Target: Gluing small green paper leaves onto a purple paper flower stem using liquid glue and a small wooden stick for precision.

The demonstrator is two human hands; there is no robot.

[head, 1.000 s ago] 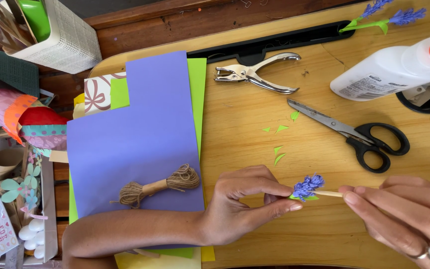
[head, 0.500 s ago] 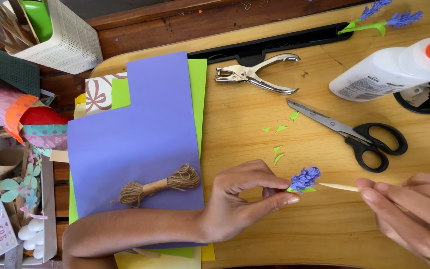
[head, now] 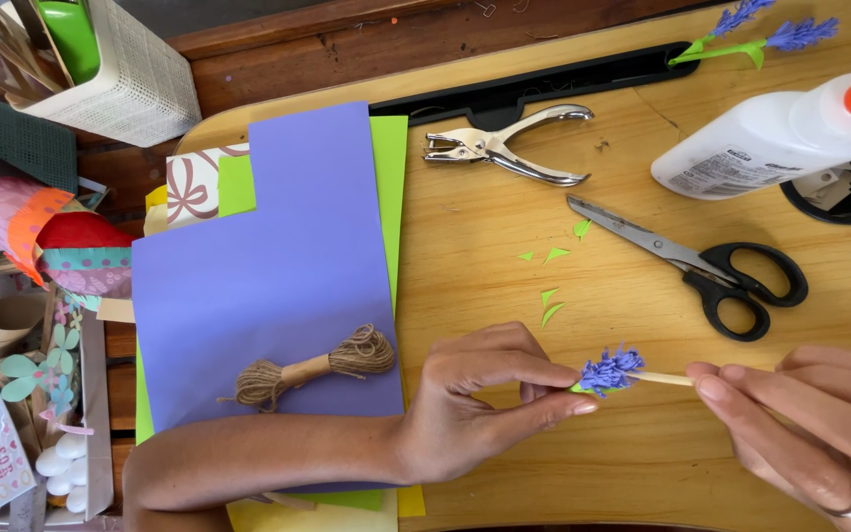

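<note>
My left hand [head: 490,399] pinches the tip of a small purple fringed paper flower [head: 610,370] with a bit of green at its base. The flower sits on a thin wooden stick [head: 660,378], and my right hand [head: 805,429] grips the other end of that stick at the lower right. Both hands hover just above the wooden table [head: 544,197]. A purple paper sheet [head: 268,276] lies left of my left hand with a bundle of brown twine [head: 312,367] on it.
Black-handled scissors [head: 701,261], a metal hole punch [head: 504,146] and a white glue bottle [head: 770,138] with an orange cap lie beyond the hands. Green paper scraps [head: 549,296] dot the table. Two finished purple flowers [head: 760,30] rest at the far right. Craft supplies crowd the left edge.
The flower and stick have shifted slightly left, and both hands have adjusted their hold on it. The right hand has drawn a little toward the lower right.
</note>
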